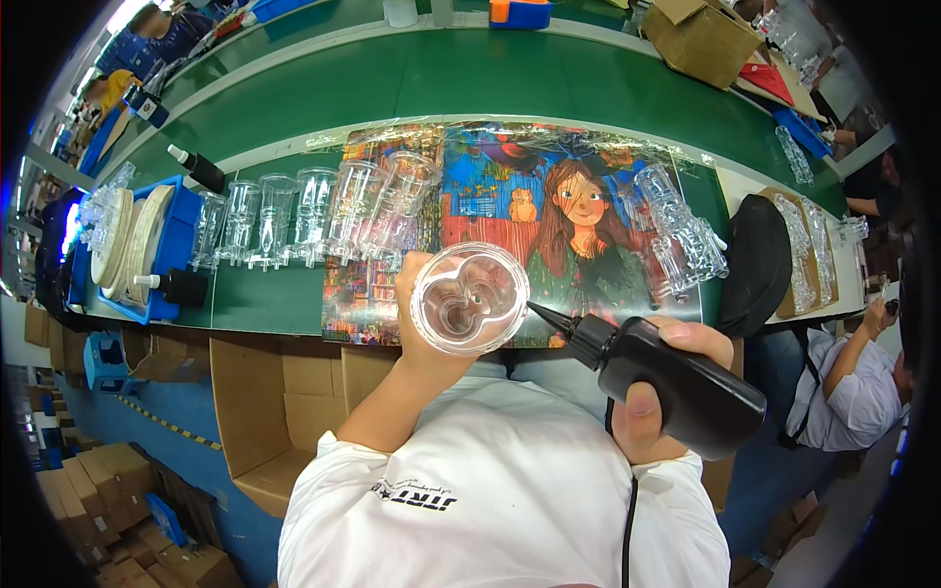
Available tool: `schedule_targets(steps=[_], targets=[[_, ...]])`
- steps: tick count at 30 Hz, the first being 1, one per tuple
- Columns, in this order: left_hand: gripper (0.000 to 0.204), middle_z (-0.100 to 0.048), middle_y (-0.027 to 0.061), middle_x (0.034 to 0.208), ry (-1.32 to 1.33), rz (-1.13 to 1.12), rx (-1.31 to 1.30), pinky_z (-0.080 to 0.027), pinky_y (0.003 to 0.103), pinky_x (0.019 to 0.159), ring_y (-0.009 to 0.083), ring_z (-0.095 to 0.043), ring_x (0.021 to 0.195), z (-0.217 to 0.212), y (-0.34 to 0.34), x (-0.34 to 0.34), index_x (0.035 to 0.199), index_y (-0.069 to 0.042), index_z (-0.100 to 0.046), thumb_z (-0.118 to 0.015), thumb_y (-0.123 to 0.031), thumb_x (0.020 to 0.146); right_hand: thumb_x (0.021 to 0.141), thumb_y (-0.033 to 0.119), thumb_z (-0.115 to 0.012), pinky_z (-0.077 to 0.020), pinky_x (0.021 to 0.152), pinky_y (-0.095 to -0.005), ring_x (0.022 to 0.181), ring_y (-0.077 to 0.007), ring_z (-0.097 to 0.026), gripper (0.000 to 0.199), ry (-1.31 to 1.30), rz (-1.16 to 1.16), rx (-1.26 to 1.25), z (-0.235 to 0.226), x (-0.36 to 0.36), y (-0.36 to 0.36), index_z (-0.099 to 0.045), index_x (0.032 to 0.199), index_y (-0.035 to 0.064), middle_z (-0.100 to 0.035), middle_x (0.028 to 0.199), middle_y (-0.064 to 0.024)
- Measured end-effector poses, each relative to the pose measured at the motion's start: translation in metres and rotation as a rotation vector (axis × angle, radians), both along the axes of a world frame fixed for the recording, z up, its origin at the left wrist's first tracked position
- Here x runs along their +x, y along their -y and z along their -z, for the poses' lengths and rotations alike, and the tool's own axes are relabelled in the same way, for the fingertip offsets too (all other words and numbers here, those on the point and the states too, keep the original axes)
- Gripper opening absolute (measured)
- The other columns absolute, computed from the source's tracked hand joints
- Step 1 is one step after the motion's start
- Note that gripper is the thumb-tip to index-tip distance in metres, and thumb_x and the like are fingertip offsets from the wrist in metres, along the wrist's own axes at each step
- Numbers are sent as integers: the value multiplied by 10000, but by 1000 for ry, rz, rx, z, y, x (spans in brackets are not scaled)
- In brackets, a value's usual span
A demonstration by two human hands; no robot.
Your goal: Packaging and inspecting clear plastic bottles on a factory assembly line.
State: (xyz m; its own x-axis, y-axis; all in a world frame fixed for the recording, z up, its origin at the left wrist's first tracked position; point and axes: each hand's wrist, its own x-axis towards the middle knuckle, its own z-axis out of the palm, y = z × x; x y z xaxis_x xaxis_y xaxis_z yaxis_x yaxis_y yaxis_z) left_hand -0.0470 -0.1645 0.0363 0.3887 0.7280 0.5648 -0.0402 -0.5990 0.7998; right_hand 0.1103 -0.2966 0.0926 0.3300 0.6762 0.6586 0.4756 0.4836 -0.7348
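My left hand (428, 338) is closed around a clear plastic vessel (470, 298), its round open end turned up toward me. Inside it a rounded, lobed inner shape shows. My right hand (659, 397) grips a black squeeze bottle (686, 387) with a pointed nozzle. The nozzle tip comes close to the vessel's right rim; whether it touches I cannot tell. Beneath both hands lies a picture mat (588, 255) with a drawn girl. Several similar clear vessels (314, 211) stand in a row to the left, and more clear pieces (681, 230) lie in a cluster to the right.
A blue bin (169, 250) with round pale discs sits at the left, beside small black bottles (181, 287). At the right are a black rounded object (760, 265) and a cardboard tray (804, 255) of clear parts. An open carton (284, 412) stands below the table edge.
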Motion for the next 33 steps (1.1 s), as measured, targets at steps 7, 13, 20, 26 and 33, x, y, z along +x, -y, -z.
schedule_targets(steps=[7,13,20,26,33], targets=[[605,-581,87,886,99,23,-136,-442,320,740,179,-569,782,2,2,0,974,-112,-358,-818,-21,593,736,214,-715,-458,742,-307,785,-219,-566,429,-8,13,-21,-5,-1,-1,-537,1032,-41,-542,997,-115],[613,-579,84,892,-12,-42,-21,-425,329,776,182,-572,801,0,1,-2,988,-112,-349,-822,-41,605,732,218,-714,-456,742,-313,786,-223,-566,439,40,-1,-7,-2,0,-1,-533,1039,-38,-543,975,-108],[633,-565,74,899,42,-70,-49,-427,326,769,184,-566,835,0,1,0,996,-108,-335,-831,-54,606,717,245,-718,-452,717,-314,743,-217,-573,445,32,-14,-8,1,0,-3,-539,1021,-27,-554,944,-95],[620,-554,91,896,170,-140,38,-475,227,581,122,-576,708,7,-1,4,997,-4,-437,-851,-55,539,709,259,-714,-439,669,-313,690,-210,-576,446,60,-53,46,3,0,-6,-538,1013,-17,-564,941,-93],[666,-502,92,949,140,-134,88,-481,230,574,133,-575,761,10,-2,2,1034,-10,-412,-852,-43,535,706,265,-716,-437,648,-307,690,-210,-574,447,36,-117,162,2,-2,-14,-539,1009,-13,-562,941,-90]])
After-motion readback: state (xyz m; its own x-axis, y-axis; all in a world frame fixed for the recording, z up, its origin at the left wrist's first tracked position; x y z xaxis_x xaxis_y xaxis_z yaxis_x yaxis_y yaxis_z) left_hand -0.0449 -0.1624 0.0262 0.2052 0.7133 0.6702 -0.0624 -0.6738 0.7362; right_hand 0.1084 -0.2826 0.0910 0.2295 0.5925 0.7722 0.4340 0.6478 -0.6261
